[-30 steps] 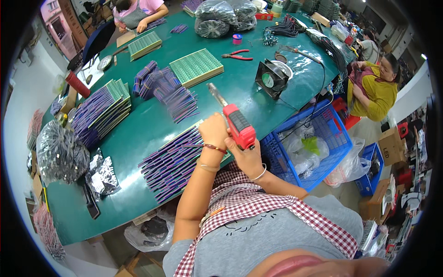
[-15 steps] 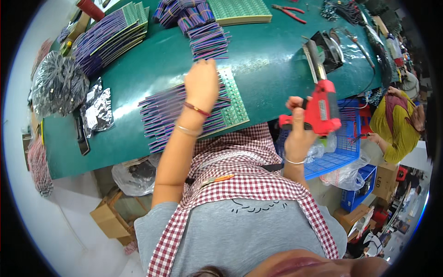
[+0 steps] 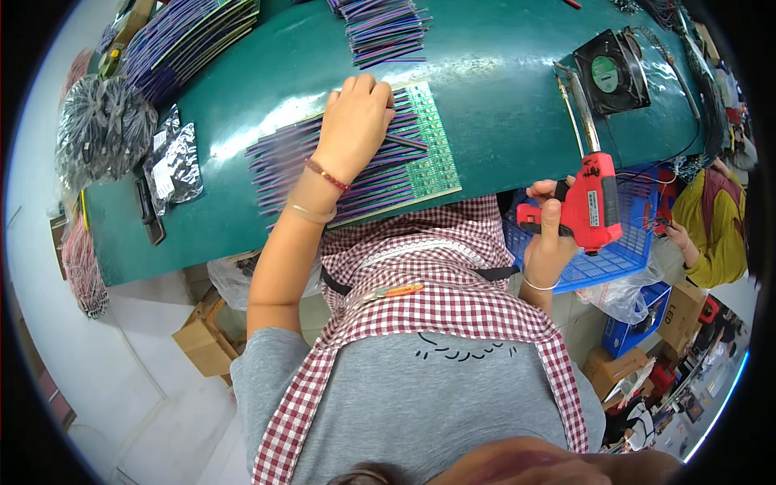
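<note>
So the left hand (image 3: 356, 121) is flat on the green circuit board strip (image 3: 424, 145), fingers spread and pressing down on the purple wire leads (image 3: 323, 162) fanned off it, not gripping anything. Half a second ago it was already on that bundle, but now the board sits squarer at the table's near edge, at about 12 o'clock from the person's chest. The right hand (image 3: 550, 242) is clenched round the grip of the red soldering gun (image 3: 594, 202), which sits at 3 o'clock, off the green table (image 3: 501, 89), over the blue crate (image 3: 622, 250). A second back that gun was up over the work, so it's been pulled away; my read is a pause between joints while the strip gets repositioned. Further out: a black fan (image 3: 610, 73) at 2 o'clock, stacked wired boards (image 3: 194, 40) at 11, foil bags (image 3: 174, 158) at 9.
</note>
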A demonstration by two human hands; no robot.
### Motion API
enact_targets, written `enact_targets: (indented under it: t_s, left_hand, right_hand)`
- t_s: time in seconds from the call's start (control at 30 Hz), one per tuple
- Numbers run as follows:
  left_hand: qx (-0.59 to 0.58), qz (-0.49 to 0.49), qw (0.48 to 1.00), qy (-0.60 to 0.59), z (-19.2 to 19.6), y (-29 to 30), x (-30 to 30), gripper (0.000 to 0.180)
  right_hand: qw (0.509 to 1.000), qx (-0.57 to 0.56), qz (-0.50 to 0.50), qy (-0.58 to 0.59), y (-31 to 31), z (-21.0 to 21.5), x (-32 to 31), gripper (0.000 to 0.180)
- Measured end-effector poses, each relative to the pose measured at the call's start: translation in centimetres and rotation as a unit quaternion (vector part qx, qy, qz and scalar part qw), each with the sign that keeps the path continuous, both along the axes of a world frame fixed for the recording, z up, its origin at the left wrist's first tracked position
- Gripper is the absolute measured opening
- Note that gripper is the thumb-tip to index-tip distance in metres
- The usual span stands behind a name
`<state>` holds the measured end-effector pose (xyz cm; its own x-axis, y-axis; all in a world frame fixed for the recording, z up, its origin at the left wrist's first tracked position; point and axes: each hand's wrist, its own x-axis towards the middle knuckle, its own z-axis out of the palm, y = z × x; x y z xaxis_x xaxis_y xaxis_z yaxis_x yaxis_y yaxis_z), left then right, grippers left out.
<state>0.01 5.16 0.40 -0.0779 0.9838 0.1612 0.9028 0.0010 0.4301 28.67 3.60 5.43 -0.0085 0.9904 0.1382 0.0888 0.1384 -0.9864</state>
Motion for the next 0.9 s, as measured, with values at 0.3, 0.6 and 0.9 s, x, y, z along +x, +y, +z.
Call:
enact_targets:
  t_s: [0.3, 0.6, 0.9]
  left_hand:
    - [-0.001, -0.065, 0.998, -0.006, 1.4, -1.5, 0.9, 0.010]
    - [-0.013, -0.049, 0.999, 0.011, 1.0, -1.9, 1.7, 0.007]
    - [0.002, -0.022, 1.000, -0.014, 1.1, -1.9, 2.6, 0.014]
  right_hand:
    - [0.999, -0.027, 0.029, -0.027, -1.0, 0.0, 0.1, 0.046]
    - [0.995, -0.058, 0.058, -0.053, -1.5, -0.5, 0.5, 0.047]
    - [0.990, -0.064, 0.085, -0.093, -1.9, -1.2, 1.2, 0.046]
